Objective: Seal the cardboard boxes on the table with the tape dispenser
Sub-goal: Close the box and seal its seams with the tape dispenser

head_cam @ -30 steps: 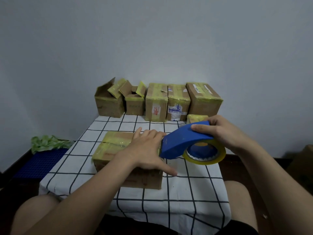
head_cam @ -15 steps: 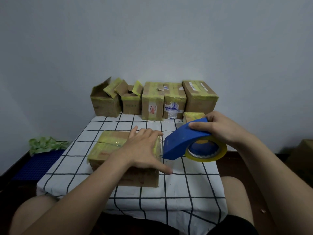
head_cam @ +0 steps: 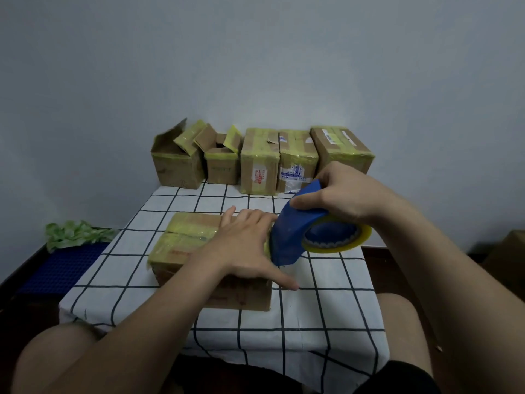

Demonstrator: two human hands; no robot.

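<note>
The tape dispenser (head_cam: pixel 292 231) had tipped steeper, nose down, and closed the small gap to the right end of the near cardboard box (head_cam: pixel 184 240) on the counter (head_cam: pixel 312 308). My right hand (head_cam: pixel 341 194) gripped its blue top, fingers curled over it. My left hand (head_cam: pixel 244 245) stayed flat on the box lid, fingers straight. The back row of boxes (head_cam: pixel 264 163) had not moved.

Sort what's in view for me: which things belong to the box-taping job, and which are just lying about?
Job: near box, pressed flat by the left hand; blue tape dispenser, gripped by the right hand at that box's right edge; two open boxes and three taped boxes at the back of the table.
Lying about: green crumpled bundle on a blue mat, left of the table.
</note>
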